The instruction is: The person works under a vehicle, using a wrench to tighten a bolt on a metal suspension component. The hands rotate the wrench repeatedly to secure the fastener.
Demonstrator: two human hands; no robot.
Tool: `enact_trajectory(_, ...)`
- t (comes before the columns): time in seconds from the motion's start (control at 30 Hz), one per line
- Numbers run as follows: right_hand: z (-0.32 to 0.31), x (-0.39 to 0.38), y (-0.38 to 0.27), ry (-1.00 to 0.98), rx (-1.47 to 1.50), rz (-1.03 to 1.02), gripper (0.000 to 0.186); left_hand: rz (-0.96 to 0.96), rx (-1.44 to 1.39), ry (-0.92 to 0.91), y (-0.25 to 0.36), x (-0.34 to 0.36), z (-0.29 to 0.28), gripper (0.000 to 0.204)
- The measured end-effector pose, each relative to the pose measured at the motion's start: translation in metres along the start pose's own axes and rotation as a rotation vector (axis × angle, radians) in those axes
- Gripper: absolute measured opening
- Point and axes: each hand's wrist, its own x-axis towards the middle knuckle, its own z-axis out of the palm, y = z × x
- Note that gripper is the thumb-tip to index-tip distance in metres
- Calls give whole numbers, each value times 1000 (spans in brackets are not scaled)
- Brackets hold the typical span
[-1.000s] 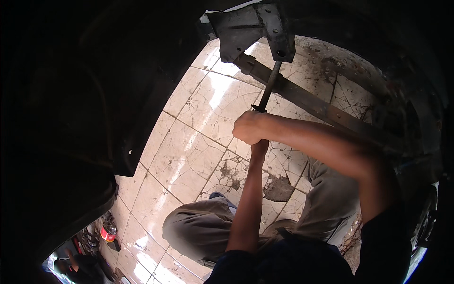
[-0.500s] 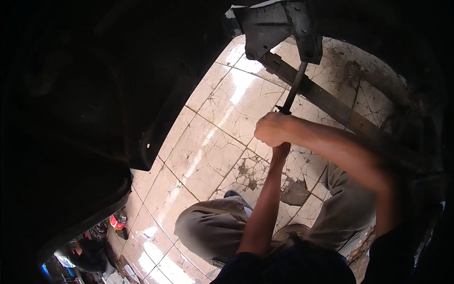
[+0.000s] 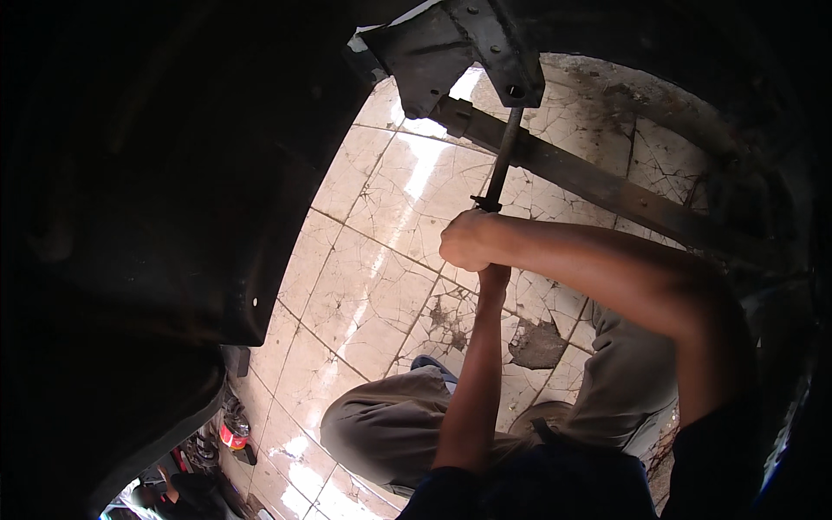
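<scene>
A dark, slender metal rod (image 3: 505, 158) slants down from a grey metal bracket (image 3: 425, 56) with several holes. A small black collar (image 3: 487, 204) sits low on the rod. Just below the collar, my right hand (image 3: 466, 241) is closed around the rod's lower end, its forearm reaching in from the right. My left hand (image 3: 494, 277) meets it from below; its fingers are hidden behind the right hand, so its grip does not show. What the rod's end looks like inside the hands cannot be seen.
A long rusty metal bar (image 3: 589, 178) runs diagonally behind the rod. Dark bodywork (image 3: 173, 173) fills the left side and curves overhead. Cracked pale tiles (image 3: 347, 251) lie below, with a broken patch (image 3: 537, 344) near my knees. A red-labelled bottle (image 3: 232, 433) and another person (image 3: 178, 494) appear lower left.
The view has shifted, so the bracket, rod and both hands sit farther left in the picture. My right hand keeps its hold below the collar.
</scene>
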Motion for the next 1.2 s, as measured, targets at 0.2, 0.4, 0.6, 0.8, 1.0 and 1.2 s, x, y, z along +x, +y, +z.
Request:
enact_trajectory(0.2, -9, -24, 25, -14, 39, 78, 14, 1, 28, -4, 5, 25, 32, 51)
enact_trajectory(0.4, -11, -5, 2, -57, 48, 20, 14, 5, 71, -106, -24, 9, 7, 52)
enact_trajectory(0.6, -6, -2, 4, -78, -47, 21, 12, -23, 93, -88, -24, 11, 13, 55)
enact_trajectory(0.8, 2, 9, -2, 15, -70, 26, 11, 245, 281, -62, -63, 22, 21, 40)
enact_trajectory(1.0, -3, 1, 12, -70, 37, 32, 14, -58, -131, -52, -13, 10, 16, 53)
enact_trajectory(1.2, -10, 1, 12, -58, 90, 28, 15, -238, -275, -62, 38, 2, -1, 50)
